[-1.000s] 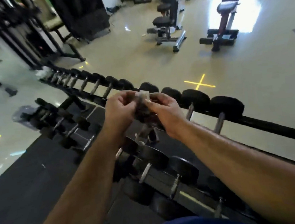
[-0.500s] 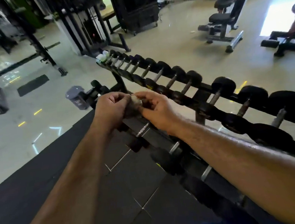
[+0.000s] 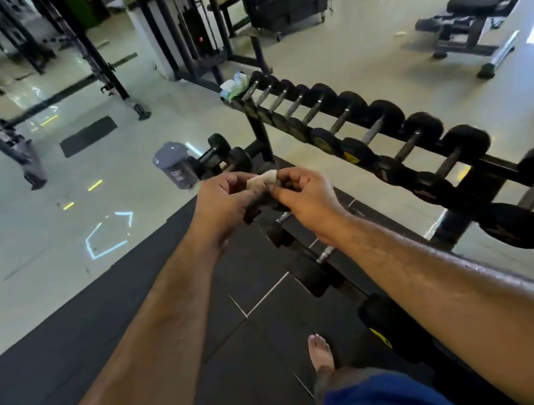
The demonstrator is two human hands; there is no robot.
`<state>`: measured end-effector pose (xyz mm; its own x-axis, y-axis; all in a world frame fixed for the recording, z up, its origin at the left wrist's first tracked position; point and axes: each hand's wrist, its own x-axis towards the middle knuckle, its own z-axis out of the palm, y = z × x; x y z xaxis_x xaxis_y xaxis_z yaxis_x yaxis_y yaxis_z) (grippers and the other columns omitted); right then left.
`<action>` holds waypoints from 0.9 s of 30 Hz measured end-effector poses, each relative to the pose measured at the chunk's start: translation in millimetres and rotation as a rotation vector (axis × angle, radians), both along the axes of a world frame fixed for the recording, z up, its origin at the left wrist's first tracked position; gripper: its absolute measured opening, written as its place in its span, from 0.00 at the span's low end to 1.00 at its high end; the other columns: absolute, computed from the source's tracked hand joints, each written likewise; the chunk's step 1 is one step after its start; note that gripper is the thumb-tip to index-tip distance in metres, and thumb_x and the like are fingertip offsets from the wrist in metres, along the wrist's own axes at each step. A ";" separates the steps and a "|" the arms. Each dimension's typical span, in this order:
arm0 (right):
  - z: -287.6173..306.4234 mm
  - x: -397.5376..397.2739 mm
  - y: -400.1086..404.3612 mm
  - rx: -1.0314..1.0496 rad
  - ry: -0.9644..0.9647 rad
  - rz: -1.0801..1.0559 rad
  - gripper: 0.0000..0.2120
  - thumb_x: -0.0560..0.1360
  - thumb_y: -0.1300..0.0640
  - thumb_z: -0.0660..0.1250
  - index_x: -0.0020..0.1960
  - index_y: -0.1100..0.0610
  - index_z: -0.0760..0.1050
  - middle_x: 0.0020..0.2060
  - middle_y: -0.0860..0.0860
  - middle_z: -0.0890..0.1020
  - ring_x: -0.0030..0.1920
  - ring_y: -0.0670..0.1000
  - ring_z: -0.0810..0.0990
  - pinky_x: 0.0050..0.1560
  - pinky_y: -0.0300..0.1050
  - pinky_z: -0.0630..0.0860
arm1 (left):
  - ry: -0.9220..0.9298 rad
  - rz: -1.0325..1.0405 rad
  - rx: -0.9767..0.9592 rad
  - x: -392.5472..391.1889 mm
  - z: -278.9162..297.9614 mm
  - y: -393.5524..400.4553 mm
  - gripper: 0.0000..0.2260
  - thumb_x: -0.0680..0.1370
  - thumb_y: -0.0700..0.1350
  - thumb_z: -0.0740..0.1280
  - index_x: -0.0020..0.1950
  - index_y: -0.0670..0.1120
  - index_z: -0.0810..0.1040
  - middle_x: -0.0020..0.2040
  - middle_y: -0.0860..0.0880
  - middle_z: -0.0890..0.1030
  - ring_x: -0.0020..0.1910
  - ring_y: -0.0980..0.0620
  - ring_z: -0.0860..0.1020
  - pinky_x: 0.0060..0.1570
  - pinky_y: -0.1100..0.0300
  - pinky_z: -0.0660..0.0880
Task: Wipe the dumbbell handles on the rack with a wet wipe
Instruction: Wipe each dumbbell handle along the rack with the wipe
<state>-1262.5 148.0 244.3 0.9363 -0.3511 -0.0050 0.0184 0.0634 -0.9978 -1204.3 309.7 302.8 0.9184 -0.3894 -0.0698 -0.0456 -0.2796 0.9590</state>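
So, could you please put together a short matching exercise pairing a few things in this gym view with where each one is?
Things:
1. crumpled whitish wet wipe
2. small grey lidded bin
3. white-and-green wipe packet
4. black padded bench

Places:
A. far end of the top rack
B. on the pale floor beside the rack's end
C. far right, across the floor
D. pinched between both hands

Pairs: 1-D, 2-B, 3-A, 4-C

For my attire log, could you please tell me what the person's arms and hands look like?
Both forearms are bare, with no sleeves showing. The left hand and right hand wear no gloves, and no rings, watch or wristbands are visible. Blue shorts show at the bottom edge.
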 end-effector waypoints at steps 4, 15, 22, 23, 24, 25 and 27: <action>-18.6 103.8 23.5 0.038 0.031 0.082 0.10 0.80 0.61 0.76 0.60 0.54 0.85 0.52 0.53 0.89 0.56 0.54 0.89 0.63 0.57 0.84 | 0.047 0.046 0.031 101.6 -22.7 26.8 0.04 0.81 0.39 0.73 0.50 0.47 0.86 0.46 0.44 0.88 0.47 0.47 0.87 0.42 0.57 0.82; -35.5 375.9 99.9 -0.032 0.173 0.220 0.09 0.82 0.56 0.74 0.61 0.51 0.85 0.51 0.50 0.89 0.54 0.52 0.88 0.58 0.55 0.86 | 0.098 0.226 0.067 366.8 -67.3 113.5 0.04 0.81 0.44 0.72 0.47 0.47 0.85 0.46 0.43 0.87 0.51 0.39 0.86 0.45 0.44 0.83; -76.4 561.6 138.2 -0.115 0.255 -0.008 0.11 0.82 0.50 0.74 0.63 0.47 0.80 0.50 0.51 0.87 0.47 0.50 0.87 0.49 0.49 0.86 | 0.049 0.231 0.045 575.3 -77.4 174.8 0.07 0.80 0.48 0.74 0.52 0.45 0.82 0.49 0.41 0.87 0.48 0.41 0.87 0.46 0.41 0.86; -82.6 585.0 143.0 -0.144 0.276 -0.027 0.10 0.82 0.48 0.74 0.62 0.45 0.79 0.51 0.50 0.87 0.48 0.50 0.87 0.52 0.52 0.86 | 0.062 0.231 0.027 603.5 -73.4 182.2 0.07 0.81 0.46 0.74 0.54 0.43 0.81 0.50 0.40 0.86 0.49 0.42 0.87 0.47 0.43 0.86; -88.5 606.9 147.6 -0.164 0.301 -0.050 0.09 0.81 0.47 0.74 0.60 0.43 0.79 0.50 0.49 0.86 0.50 0.51 0.87 0.55 0.54 0.86 | 0.074 0.229 0.019 631.8 -69.3 188.8 0.08 0.81 0.45 0.74 0.55 0.41 0.81 0.52 0.39 0.86 0.49 0.42 0.87 0.47 0.45 0.86; -92.8 626.1 151.8 -0.178 0.325 -0.072 0.08 0.81 0.45 0.74 0.58 0.41 0.78 0.50 0.48 0.86 0.50 0.52 0.86 0.56 0.55 0.85 | 0.086 0.224 0.014 658.9 -65.8 194.9 0.10 0.81 0.45 0.74 0.56 0.40 0.81 0.52 0.38 0.86 0.50 0.41 0.87 0.48 0.46 0.86; -103.9 665.0 157.7 -0.214 0.379 -0.123 0.09 0.80 0.44 0.74 0.57 0.41 0.77 0.49 0.46 0.85 0.50 0.51 0.85 0.56 0.57 0.85 | 0.099 0.187 0.022 713.6 -56.4 202.8 0.14 0.81 0.48 0.75 0.56 0.38 0.80 0.51 0.38 0.86 0.51 0.40 0.87 0.49 0.43 0.86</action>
